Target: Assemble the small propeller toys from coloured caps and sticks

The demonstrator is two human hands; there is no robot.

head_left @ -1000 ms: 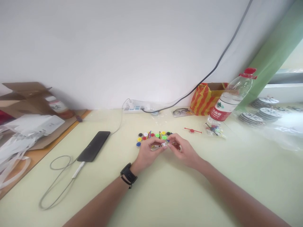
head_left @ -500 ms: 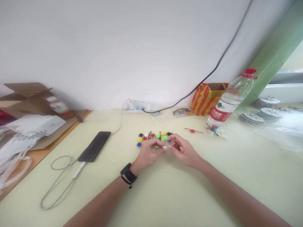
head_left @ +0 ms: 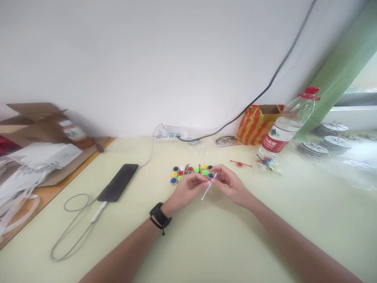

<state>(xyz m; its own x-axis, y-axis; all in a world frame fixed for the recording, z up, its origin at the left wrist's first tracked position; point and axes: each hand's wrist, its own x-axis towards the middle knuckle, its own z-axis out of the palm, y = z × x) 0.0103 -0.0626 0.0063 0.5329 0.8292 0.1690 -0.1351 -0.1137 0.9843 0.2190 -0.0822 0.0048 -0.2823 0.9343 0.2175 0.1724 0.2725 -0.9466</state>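
Note:
A thin white plastic piece (head_left: 206, 191) with a forked end slants between my fingertips. My left hand (head_left: 189, 190) pinches it near the middle, and my right hand (head_left: 229, 184) pinches it from the other side. Just beyond both hands lie several small round discs in blue, yellow, red, green, white and black, such as a blue disc (head_left: 173, 181). Thin coloured sticks (head_left: 186, 169) lie among them, and my hands hide part of this group. To the right, a red arrow-shaped piece (head_left: 240, 163) rests on the table.
A black phone (head_left: 118, 182) with a cable lies left. Behind are a power strip (head_left: 169, 133), glasses (head_left: 226, 140) and a striped bag (head_left: 253, 124). A water bottle (head_left: 284, 127) stands right by a packet of small parts (head_left: 269, 163). Stacked discs (head_left: 313, 148) sit far right.
The white piece has turned from nearly level to a steep slant, its lower end now pointing towards me. My fingers have shifted slightly around it.

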